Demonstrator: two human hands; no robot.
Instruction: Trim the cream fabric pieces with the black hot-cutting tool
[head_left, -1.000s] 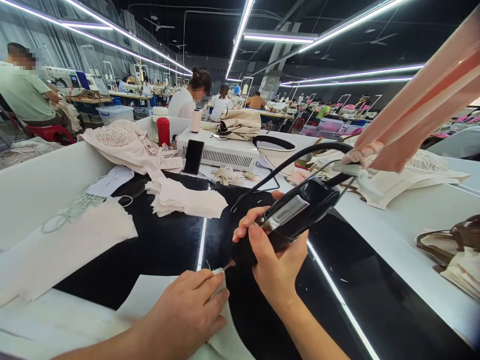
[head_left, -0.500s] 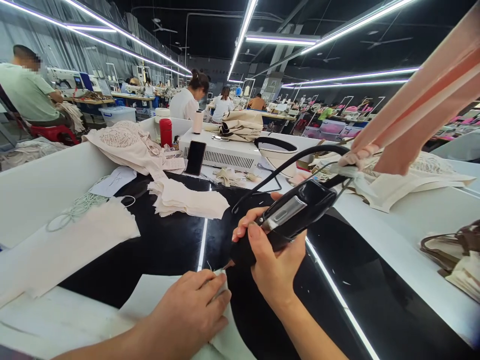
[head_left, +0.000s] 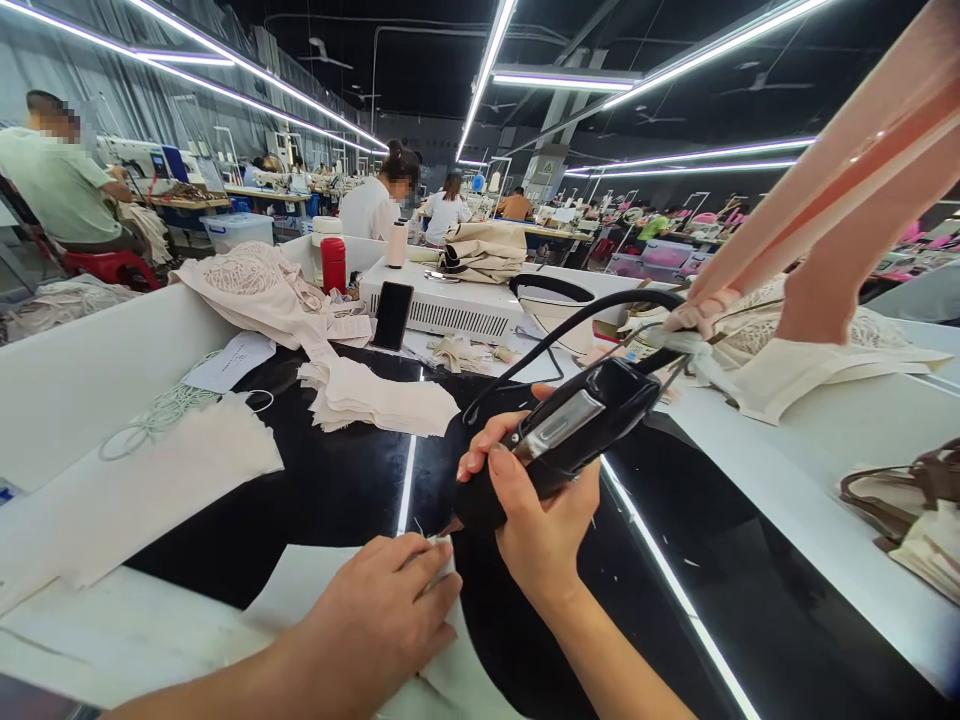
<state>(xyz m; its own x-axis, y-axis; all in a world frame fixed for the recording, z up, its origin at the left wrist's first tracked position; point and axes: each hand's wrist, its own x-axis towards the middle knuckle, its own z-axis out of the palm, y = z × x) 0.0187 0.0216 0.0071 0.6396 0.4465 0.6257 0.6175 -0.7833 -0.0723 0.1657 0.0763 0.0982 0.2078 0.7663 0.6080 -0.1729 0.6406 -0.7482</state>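
My right hand (head_left: 536, 520) is wrapped round a black corded hand tool (head_left: 570, 430), which slants down to the left so that its tip meets the edge of a white fabric piece (head_left: 442, 660). My left hand (head_left: 382, 620) lies flat on that fabric piece with its fingers pressed together, holding it down on the glossy black table (head_left: 345, 490) just beside the tool's tip. The tool's black cord (head_left: 592, 315) arcs up and over to the right.
A stack of cream fabric pieces (head_left: 375, 400) lies behind my hands, and a larger cream sheet (head_left: 142, 480) at the left. Further back are a white machine box (head_left: 450, 300), a phone (head_left: 391, 315) and a red bottle (head_left: 333, 265). Pink straps (head_left: 832, 190) hang at upper right. Other people work at far tables.
The tool and my right hand have shifted slightly left and down along the fabric's edge. My left hand has stayed on the fabric.
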